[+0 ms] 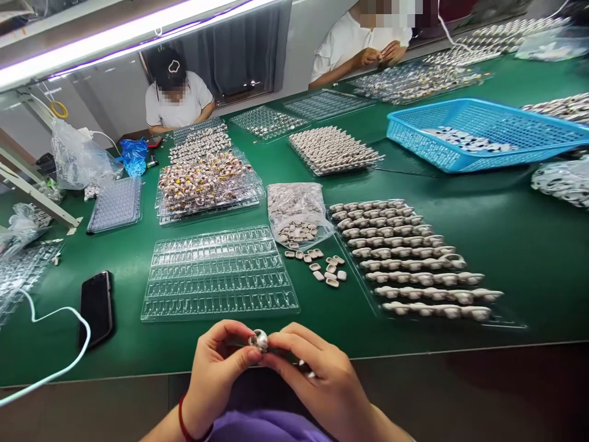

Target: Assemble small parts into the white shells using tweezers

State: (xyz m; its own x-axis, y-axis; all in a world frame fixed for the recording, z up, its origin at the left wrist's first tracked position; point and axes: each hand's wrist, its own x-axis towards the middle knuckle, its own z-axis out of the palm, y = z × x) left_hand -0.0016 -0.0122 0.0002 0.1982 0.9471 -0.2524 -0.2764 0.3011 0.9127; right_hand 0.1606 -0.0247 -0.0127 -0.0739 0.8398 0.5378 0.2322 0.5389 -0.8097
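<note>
Just above the table's front edge, my left hand (216, 371) pinches a small shiny white-and-silver rounded part (259, 340) between thumb and forefinger. My right hand (322, 374) meets it from the other side, its thumb and fingertips closed on the same part. One or two more small pale pieces (306, 368) show among the curled fingers of my right hand. Beyond my hands lies a clear plastic tray (221, 273) with rows of slots. Loose beige rounded-rectangular caps (331, 279) are scattered to its right, by an open plastic bag (297, 212) of similar caps.
On the right, a clear tray holds rows of beige parts (414, 261). Farther back are a blue basket (460, 162), stacked trays of small parts (207, 184) and another filled tray (334, 150). A phone (96, 307) and white cable (69, 368) are left. Two people sit opposite.
</note>
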